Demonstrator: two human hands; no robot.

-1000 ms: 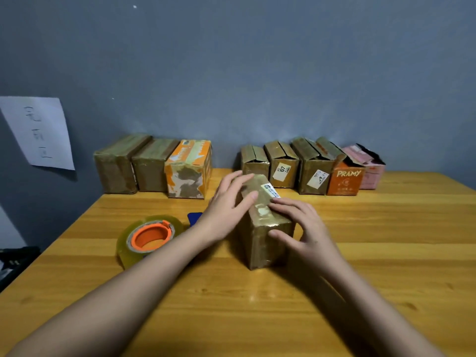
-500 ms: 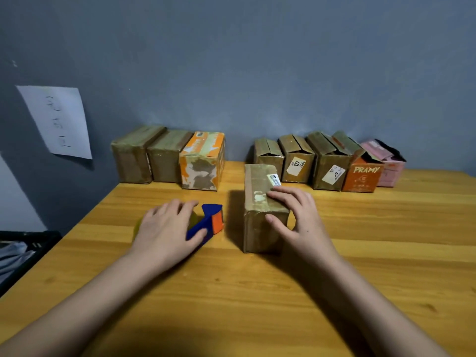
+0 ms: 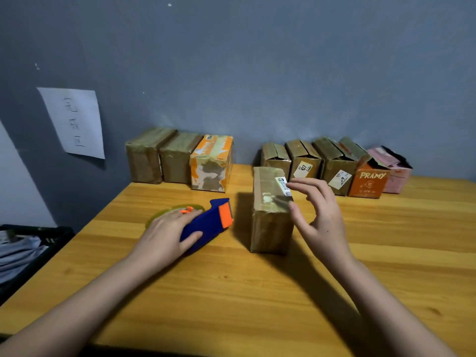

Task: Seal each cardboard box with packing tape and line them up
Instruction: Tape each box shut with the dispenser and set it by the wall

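Note:
A brown taped cardboard box (image 3: 268,222) stands in the middle of the wooden table (image 3: 231,292), its long side pointing away from me. My right hand (image 3: 319,217) hovers at its right side with fingers loosely spread, holding nothing; the thumb is close to the box's top edge. My left hand (image 3: 164,235) grips the blue and orange tape dispenser (image 3: 213,217) left of the box, its clear tape roll partly hidden under the hand. Three taped boxes (image 3: 177,161) stand in a row at the back left.
Several boxes with open flaps (image 3: 304,161), among them an orange PRAMY box (image 3: 368,181) and a pink one (image 3: 394,173), line the wall at the back right. A paper sheet (image 3: 74,122) hangs on the wall. A dark crate with grey cloth (image 3: 23,248) sits left of the table.
My left hand left the box, went to the tape dispenser and took hold of it. My right hand lifted off the box's top and now hovers beside it.

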